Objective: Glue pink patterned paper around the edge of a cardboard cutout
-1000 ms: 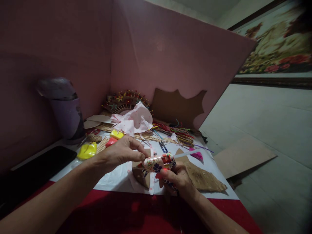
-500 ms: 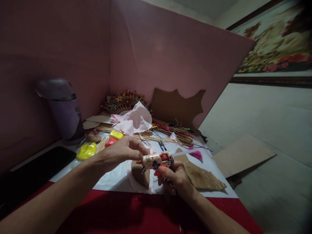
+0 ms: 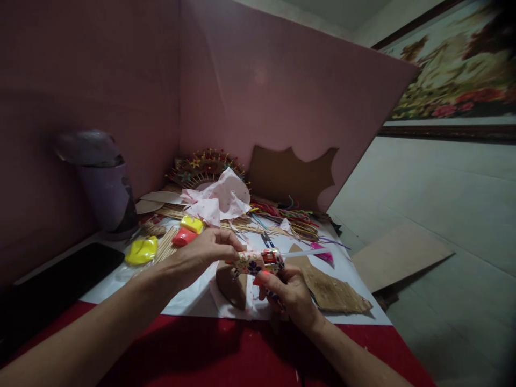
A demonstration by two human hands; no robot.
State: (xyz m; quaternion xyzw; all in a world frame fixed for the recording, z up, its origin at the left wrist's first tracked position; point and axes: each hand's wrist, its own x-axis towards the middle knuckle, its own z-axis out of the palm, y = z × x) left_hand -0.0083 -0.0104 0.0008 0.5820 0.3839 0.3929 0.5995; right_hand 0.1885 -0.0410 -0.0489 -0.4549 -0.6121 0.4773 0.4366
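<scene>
A floral-patterned hot glue gun (image 3: 253,263) is held over the near part of the table, its nozzle end to the left. Its handle is wrapped by my right hand (image 3: 297,298), and a pale glue stick (image 3: 307,252) juts from its rear to the right. My left hand (image 3: 203,255) has its fingers closed at the front end, hiding most of the nozzle. Below lies a brown cardboard piece (image 3: 229,287) on white paper with pink spots (image 3: 249,301). Small blue-handled scissors or snips (image 3: 266,240) lie just behind the gun.
Clay packs, yellow (image 3: 141,250) and red (image 3: 184,236), lie left beside wooden sticks (image 3: 166,246). Torn cardboard (image 3: 332,290) lies right. Crumpled paper (image 3: 226,196), pipe cleaners (image 3: 278,214) and a decorated fan-shaped piece (image 3: 205,164) are behind. A purple bin (image 3: 105,193) and black phone-like slab (image 3: 76,274) stand left.
The glue gun and both hands have shifted very slightly left. My left fingers now cover more of the orange nozzle end. The view has moved a little.
</scene>
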